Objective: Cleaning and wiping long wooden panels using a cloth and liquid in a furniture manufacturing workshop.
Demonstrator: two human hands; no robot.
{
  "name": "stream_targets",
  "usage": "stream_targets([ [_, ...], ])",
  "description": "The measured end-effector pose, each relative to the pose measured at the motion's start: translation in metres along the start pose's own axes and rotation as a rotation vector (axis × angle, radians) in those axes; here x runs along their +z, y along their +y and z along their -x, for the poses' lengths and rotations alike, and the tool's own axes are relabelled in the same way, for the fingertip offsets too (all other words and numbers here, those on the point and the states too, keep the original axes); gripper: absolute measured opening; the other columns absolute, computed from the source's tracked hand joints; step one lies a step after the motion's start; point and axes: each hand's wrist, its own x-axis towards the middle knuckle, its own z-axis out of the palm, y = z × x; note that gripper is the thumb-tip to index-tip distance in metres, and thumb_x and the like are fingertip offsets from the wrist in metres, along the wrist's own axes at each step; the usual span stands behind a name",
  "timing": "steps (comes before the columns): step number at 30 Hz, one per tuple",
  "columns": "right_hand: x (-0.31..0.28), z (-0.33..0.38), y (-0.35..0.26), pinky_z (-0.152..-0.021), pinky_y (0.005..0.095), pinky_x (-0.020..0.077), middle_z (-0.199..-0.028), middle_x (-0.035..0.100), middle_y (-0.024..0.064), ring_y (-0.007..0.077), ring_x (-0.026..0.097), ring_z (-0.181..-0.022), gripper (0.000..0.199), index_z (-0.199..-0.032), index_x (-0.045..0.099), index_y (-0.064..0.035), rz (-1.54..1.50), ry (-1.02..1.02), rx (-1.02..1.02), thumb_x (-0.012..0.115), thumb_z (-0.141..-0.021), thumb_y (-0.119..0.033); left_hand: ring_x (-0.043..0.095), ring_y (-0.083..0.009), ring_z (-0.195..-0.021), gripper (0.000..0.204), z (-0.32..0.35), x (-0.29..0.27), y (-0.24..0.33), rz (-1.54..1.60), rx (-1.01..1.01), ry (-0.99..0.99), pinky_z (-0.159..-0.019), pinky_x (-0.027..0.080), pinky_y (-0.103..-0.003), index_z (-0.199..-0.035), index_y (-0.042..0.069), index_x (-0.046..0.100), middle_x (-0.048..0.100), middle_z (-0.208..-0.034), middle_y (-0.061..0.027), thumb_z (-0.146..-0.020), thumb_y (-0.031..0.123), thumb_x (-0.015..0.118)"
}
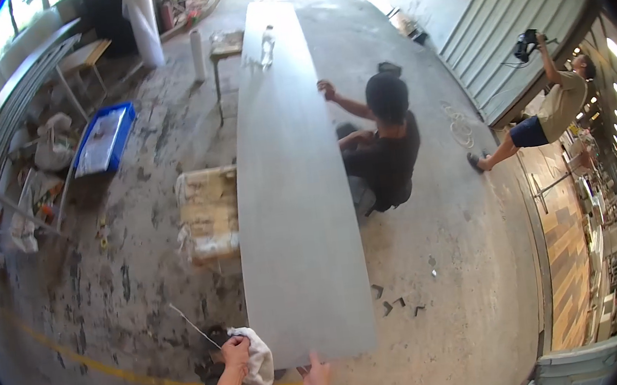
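Note:
My left hand (237, 354) is closed on a crumpled white cloth (257, 358), left of the near end of a long pale-grey panel (293, 194). A thin white strand (192, 323) sticks out toward the far left from beside that hand; whether it is held is unclear. At the panel's near edge, my right hand (317, 380) grips the edge, one digit on top and the other fingers partly hidden. Across the panel's right side a crouching person in dark clothes (390, 137) rests a hand (326, 89) on its long edge.
Under the panel's left side stand a wooden stool (208, 211) and a small table (227, 46). A clear bottle (267, 45) is on the far end. Black angle pieces (388, 307) lie on the floor. Left are a blue tray (116, 138) and racks. Another person (557, 99) raises a black device (525, 46).

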Motion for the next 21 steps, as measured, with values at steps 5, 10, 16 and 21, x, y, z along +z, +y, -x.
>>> stream_targets([
  [5,-0.009,-0.018,-0.003,-0.095,0.0407,0.0528,-0.133,0.059,0.0099,0.0240,0.060,-0.114,0.044,-0.136,0.048,-0.0028,-0.053,-0.111,-0.137,0.064,-0.099,-0.019,0.056,-0.0147,-0.086,0.021,-0.026,0.022,0.060,0.164,0.017,-0.084,-0.076,0.049,-0.037,-0.097,0.002,0.065,0.063,-0.092,-0.0049,-0.084,0.018,0.062],
  [10,0.024,0.001,0.022,-0.095,0.0424,0.0544,-0.132,0.060,0.0113,0.0234,0.061,-0.115,0.041,-0.137,0.046,-0.0019,-0.113,-0.221,-0.049,0.060,-0.102,-0.016,0.065,-0.0288,-0.085,0.034,-0.183,0.010,0.153,0.501,0.102,-0.060,-0.075,0.052,-0.046,-0.100,-0.003,0.070,0.071,-0.094,-0.0160,-0.081,0.026,0.072],
  [16,0.012,0.008,-0.005,-0.096,0.0427,0.0524,-0.134,0.056,0.0127,0.0258,0.060,-0.116,0.045,-0.142,0.042,-0.0029,-0.022,-0.035,-0.177,0.057,-0.103,-0.021,0.064,-0.0171,-0.078,0.017,-0.074,0.006,0.067,0.400,-0.077,-0.272,-0.066,0.056,-0.037,-0.103,0.002,0.064,0.066,-0.090,-0.0061,-0.095,0.016,0.061],
  [21,0.016,0.007,0.004,-0.101,0.0439,0.0489,-0.139,0.052,0.0122,0.0257,0.056,-0.122,0.048,-0.144,0.040,-0.0042,-0.080,-0.075,-0.223,0.058,-0.103,-0.021,0.059,-0.0093,-0.082,0.014,0.029,-0.026,-0.011,0.391,-0.144,-0.101,-0.073,0.051,-0.027,-0.100,0.001,0.067,0.065,-0.090,-0.0012,-0.093,0.013,0.067],
])
